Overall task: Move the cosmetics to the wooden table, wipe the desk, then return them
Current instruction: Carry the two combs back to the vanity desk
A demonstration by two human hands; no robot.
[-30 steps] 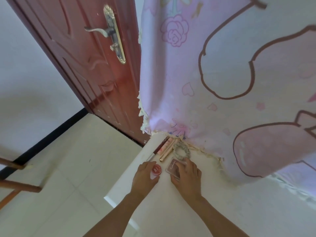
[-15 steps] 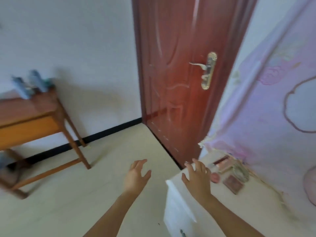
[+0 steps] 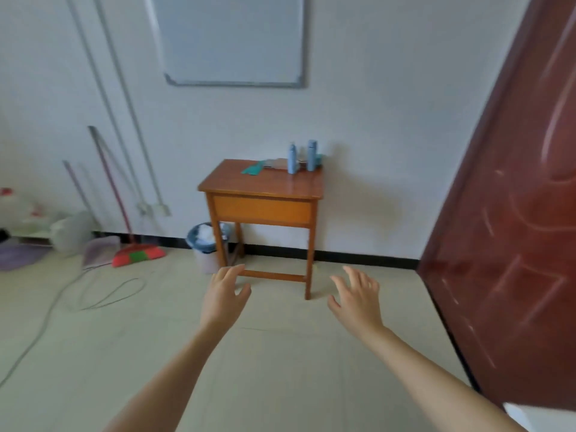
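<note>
One desk corner (image 3: 544, 416) at frame edge.

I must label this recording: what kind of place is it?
Probably a plain room in a home: a wooden table with bottles on it, a broom leaning at the wall, and a bin beside the table.

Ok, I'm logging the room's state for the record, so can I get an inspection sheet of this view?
Surface: wooden table, top partly bare; white desk corner at lower right.
Job's things: left blue bottle and right blue bottle upright at the table's back right; teal cloth lying beside them.
Clutter: flat items behind the cloth, too blurred to name.
Hands: left hand and right hand open, holding nothing, above the floor.
Cables: grey cable looped on the floor at left.
Surroundings: broom, lined bin beside a table leg, whiteboard, red-brown door.
</note>
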